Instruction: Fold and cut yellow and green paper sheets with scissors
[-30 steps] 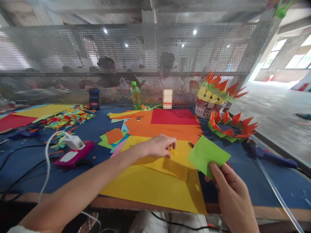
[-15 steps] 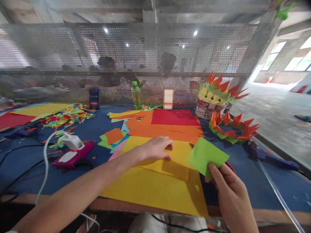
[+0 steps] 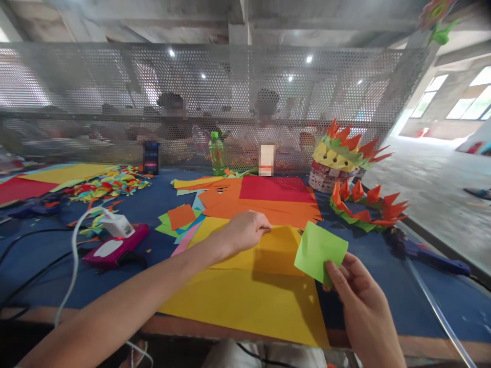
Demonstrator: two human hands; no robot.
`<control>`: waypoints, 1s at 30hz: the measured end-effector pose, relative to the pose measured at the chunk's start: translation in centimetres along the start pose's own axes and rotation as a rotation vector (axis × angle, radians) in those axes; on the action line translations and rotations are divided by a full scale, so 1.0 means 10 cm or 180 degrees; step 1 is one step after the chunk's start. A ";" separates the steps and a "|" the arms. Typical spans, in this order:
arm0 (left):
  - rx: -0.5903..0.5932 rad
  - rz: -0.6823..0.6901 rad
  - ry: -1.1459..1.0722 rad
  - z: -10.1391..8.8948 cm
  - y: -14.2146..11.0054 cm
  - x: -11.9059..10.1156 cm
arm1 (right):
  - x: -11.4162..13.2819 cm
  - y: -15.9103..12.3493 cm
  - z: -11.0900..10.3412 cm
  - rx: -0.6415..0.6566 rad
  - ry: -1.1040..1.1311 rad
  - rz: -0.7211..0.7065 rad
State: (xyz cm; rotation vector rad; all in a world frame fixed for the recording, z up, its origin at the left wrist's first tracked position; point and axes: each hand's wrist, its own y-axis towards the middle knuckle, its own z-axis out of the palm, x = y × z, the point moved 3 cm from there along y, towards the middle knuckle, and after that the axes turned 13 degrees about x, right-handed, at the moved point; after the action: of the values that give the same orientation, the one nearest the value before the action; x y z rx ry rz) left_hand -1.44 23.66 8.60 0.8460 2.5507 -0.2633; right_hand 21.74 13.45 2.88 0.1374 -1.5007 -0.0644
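My left hand [image 3: 243,231] is closed in a pinch on the far edge of a yellow paper sheet [image 3: 264,250] and holds that edge lifted off a larger yellow sheet [image 3: 245,301] lying on the blue table [image 3: 383,276]. My right hand [image 3: 355,299] grips a light green paper square [image 3: 320,250] by its lower corner, holding it up just right of the yellow sheets. Orange and red sheets [image 3: 268,197] lie spread behind the yellow ones.
A folded paper crown ring [image 3: 366,207] and a paper-topped basket [image 3: 337,163] stand at the right. A blue glue gun [image 3: 425,250] lies near the right edge. A pink device with a white plug [image 3: 115,240] and cables sits left. A green bottle [image 3: 216,153] stands by the mesh screen; people sit behind it.
My left hand has pinched the upper yellow sheet and raised its far edge. My right hand with the green square has drifted a little left and toward me.
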 end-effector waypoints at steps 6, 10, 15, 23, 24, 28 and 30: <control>-0.0428 0.0105 -0.0397 -0.14 -0.08 -0.11 | 0.05 0.01 0.00 -0.0121 -0.0476 -0.0170; -0.0210 0.0260 -0.0604 -0.22 -0.15 -0.16 | 0.13 0.07 0.02 -0.0006 -0.0795 -0.0566; 0.0085 0.0472 -0.0584 -0.19 -0.20 -0.27 | 0.27 0.19 0.17 0.0581 -0.1445 -0.0824; 0.0415 0.0216 -0.0730 -0.33 -0.32 -0.16 | 0.31 0.35 0.21 0.0634 -0.1487 -0.0462; 0.0472 0.0135 -0.0748 -0.37 -0.35 -0.10 | 0.32 0.37 0.17 0.0492 -0.1483 -0.0493; 0.0512 -0.0224 -0.1265 -0.45 -0.48 0.20 | 0.32 0.44 0.04 0.0298 -0.1457 -0.0530; 0.0632 -0.0304 -0.1523 -0.43 -0.51 0.32 | 0.29 0.46 0.02 0.0297 -0.1531 -0.0495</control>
State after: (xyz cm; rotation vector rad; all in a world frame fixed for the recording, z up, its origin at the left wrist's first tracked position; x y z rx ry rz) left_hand -8.37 22.60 11.16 0.6357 2.1384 -0.6719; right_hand 21.57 17.63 6.39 0.3319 -1.9720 -0.1612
